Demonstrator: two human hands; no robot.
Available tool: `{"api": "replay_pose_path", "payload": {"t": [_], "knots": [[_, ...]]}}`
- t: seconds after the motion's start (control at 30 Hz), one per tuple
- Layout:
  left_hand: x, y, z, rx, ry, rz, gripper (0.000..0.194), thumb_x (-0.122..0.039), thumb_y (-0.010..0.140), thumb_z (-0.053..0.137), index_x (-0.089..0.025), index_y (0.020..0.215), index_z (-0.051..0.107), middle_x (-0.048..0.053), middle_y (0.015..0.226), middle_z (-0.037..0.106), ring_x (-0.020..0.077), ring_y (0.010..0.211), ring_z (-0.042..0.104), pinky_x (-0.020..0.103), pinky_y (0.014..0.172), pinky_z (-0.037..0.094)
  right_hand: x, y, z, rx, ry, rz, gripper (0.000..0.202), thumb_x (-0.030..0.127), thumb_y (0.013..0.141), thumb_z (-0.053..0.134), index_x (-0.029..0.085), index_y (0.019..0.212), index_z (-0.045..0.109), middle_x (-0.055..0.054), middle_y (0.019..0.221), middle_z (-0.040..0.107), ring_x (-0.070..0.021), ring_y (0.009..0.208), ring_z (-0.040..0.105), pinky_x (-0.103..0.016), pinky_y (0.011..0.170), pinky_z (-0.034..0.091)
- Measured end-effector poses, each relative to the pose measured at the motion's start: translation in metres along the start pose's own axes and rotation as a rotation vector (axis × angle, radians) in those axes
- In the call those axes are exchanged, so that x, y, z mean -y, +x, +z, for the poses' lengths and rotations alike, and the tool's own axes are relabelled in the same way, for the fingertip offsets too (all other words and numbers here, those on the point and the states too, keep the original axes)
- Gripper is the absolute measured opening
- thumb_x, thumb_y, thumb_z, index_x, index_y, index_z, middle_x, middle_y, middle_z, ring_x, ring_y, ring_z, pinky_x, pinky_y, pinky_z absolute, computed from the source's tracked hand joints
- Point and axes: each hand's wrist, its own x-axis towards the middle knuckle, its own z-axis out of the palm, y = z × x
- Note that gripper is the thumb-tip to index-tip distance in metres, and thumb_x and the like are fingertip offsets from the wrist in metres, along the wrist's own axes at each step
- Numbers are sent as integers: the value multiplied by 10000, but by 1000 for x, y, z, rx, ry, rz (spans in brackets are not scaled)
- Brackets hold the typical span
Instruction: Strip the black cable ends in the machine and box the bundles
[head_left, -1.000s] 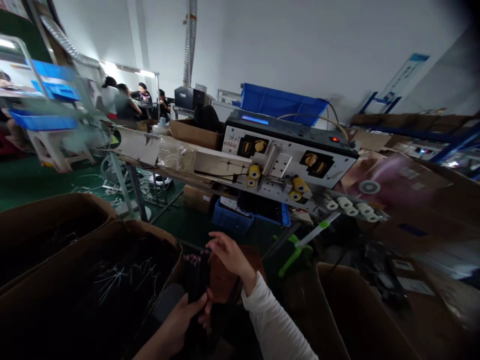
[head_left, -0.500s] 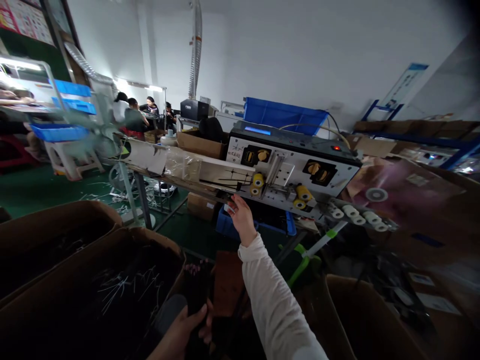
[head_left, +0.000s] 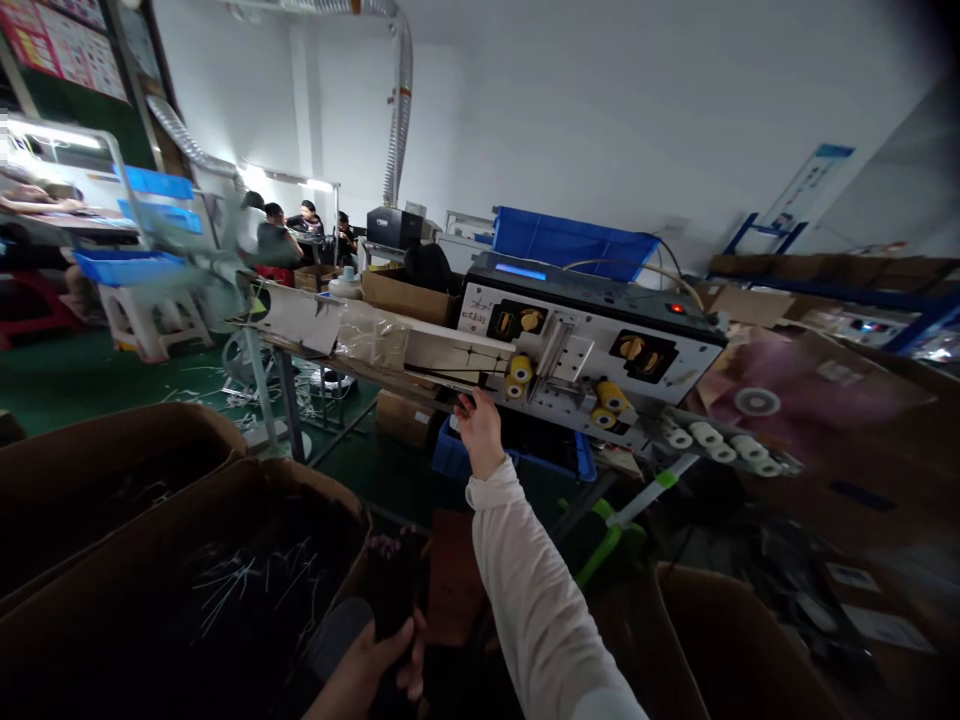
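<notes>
At the bottom, my left hand (head_left: 382, 660) is closed round a bundle of black wires (head_left: 390, 580) with pinkish ends pointing up. My right hand (head_left: 480, 425), in a white sleeve, reaches out to the front edge of a pale tray (head_left: 439, 355). Its fingers are curled together at that edge, and whatever lies between them is too dark to make out. Several thin black wires lie in the tray just above the fingertips. Right of the tray stands a wire-cutting machine (head_left: 585, 340) with yellow rollers (head_left: 519, 375) and a lit blue display.
Large cardboard boxes (head_left: 292, 480) with dark contents and pale strands stand on my left. Beneath the machine sits a blue crate (head_left: 555, 460). A spinning fan (head_left: 217, 262) is at the tray's far left end, another (head_left: 754, 400) on the right. People sit at tables in the back.
My right hand has shifted slightly back and left along the tray edge, its fingers more curled. My left hand still holds the bundle. The view has tipped up a little.
</notes>
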Motion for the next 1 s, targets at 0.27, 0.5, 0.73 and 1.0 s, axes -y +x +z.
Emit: {"api": "replay_pose_path", "payload": {"t": [0.27, 0.5, 0.73, 1.0], "knots": [[-2, -1, 0, -5, 9, 13, 316, -399, 720, 684, -133, 834, 557, -6, 610, 486, 74, 478, 406, 242, 513, 350, 5, 8, 12, -71, -107, -66, 260, 350, 743, 535, 237, 975, 506, -36, 1123, 538, -134, 930, 539, -206, 617, 442], [-3, -2, 0, 4, -16, 16, 321, -404, 717, 686, -129, 837, 571, -7, 600, 473, 69, 488, 377, 249, 532, 358, 15, 14, 24, -109, -198, -113, 370, 447, 797, 439, 219, 1069, 544, -66, 1197, 529, -176, 1037, 515, -280, 710, 462], [-25, 4, -9, -19, -7, 100, 237, -348, 780, 632, -142, 881, 576, -13, 648, 482, 62, 513, 402, 242, 547, 370, 20, -54, -13, 261, -380, -489, 346, 450, 845, 459, 172, 994, 602, -76, 1043, 627, -156, 921, 573, -289, 817, 464], [-53, 23, 10, -104, 32, 166, 248, -323, 720, 696, -118, 822, 599, 36, 711, 601, 111, 587, 554, 237, 578, 443, 40, -141, -67, 1144, -773, 286, 296, 405, 810, 577, 161, 976, 585, -40, 781, 673, -132, 637, 636, -228, 538, 492]]}}
